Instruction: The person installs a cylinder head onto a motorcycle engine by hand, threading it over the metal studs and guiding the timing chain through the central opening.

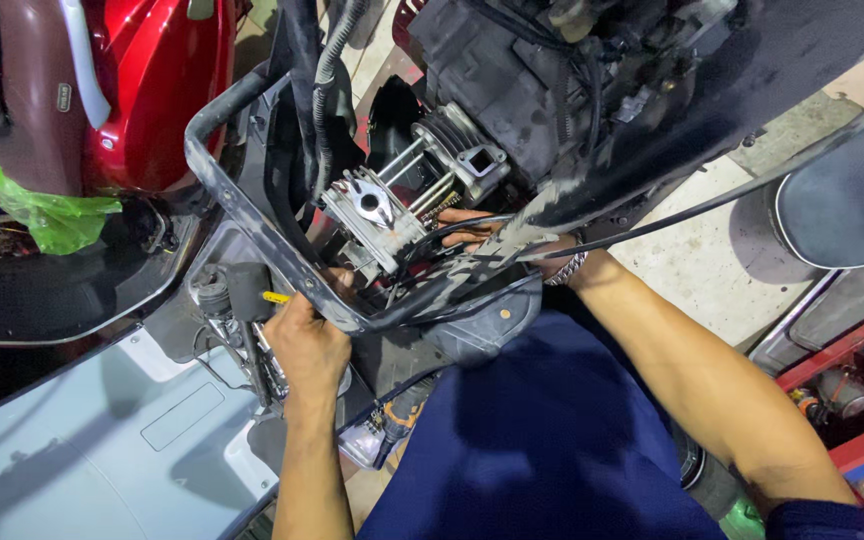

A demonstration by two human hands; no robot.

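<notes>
Stripped scooter frame (252, 215) filling twelve o'clock, its finned silver cylinder head (377, 215) at centre, my right hand (497, 240) at three o'clock reaching behind cables, grip hidden, my left hand (307, 345) at seven o'clock closed around a yellow-handled tool (276, 297)

Person seen from above. Both forearms are bare to past the elbow. The left hand (307, 345) wears no ring, glove or band. The right hand (482, 235) is largely hidden behind dark tubing; at its wrist sits a silver-coloured link bracelet (565, 268) of chunky metal segments. A dark navy sleeve edge (820, 520) shows high on the right arm. Loose dark navy cloth (542, 440) covers the lap, lightly creased.
</notes>
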